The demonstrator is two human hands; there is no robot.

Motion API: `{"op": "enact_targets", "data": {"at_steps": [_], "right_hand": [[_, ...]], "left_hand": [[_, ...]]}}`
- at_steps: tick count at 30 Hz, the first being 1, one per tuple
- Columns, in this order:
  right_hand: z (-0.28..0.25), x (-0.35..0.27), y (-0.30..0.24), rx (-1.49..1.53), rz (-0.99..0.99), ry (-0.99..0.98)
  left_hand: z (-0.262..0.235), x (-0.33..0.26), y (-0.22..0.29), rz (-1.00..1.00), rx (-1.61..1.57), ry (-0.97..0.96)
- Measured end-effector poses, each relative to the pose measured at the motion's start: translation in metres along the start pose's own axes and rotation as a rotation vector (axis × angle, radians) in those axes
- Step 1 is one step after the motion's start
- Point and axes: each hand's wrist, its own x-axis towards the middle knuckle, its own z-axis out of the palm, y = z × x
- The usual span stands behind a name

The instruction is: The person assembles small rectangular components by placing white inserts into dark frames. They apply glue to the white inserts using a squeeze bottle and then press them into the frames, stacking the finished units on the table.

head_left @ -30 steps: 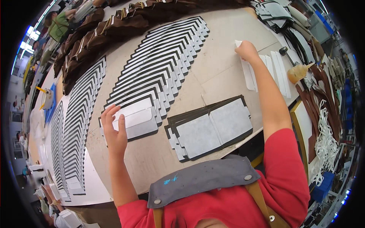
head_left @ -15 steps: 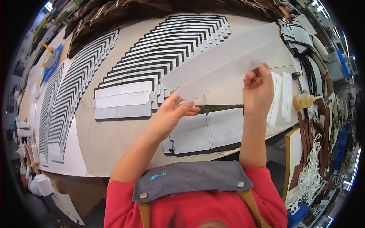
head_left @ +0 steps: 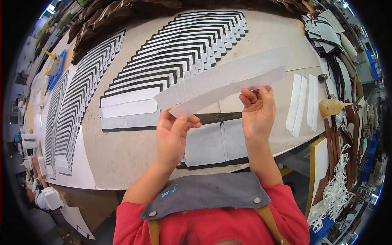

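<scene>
The long white strips (head_left: 222,83) held up over the bench (head_left: 122,151) hide part of the grey panels (head_left: 212,143) and the near ends of the fanned black-and-white pieces (head_left: 183,45). Both hands cover the strips' lower edges. Far left, the stacked items blur into the dark rim, too small to tell.

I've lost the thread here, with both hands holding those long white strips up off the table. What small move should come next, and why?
Probably peel the two long white strips apart at one end. The left hand pinches one end and the right hand the other, and they look like two layers lying slightly offset. Both are off the table, above the grey panels, so nothing can be laid down until they are separated.
</scene>
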Motion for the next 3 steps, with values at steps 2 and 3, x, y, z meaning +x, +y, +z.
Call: {"op": "enact_targets", "data": {"at_steps": [2, 3], "right_hand": [[-0.001, -0.0012, 0.0023, 0.009, 0.002, -0.036], [-0.0014, -0.0012, 0.0038, 0.015, 0.0, -0.054]], "left_hand": [[-0.0035, 0.0031, 0.0018, -0.001, 0.035, 0.041], [-0.0059, 0.0057, 0.0043, 0.0, 0.053, 0.058]]}}
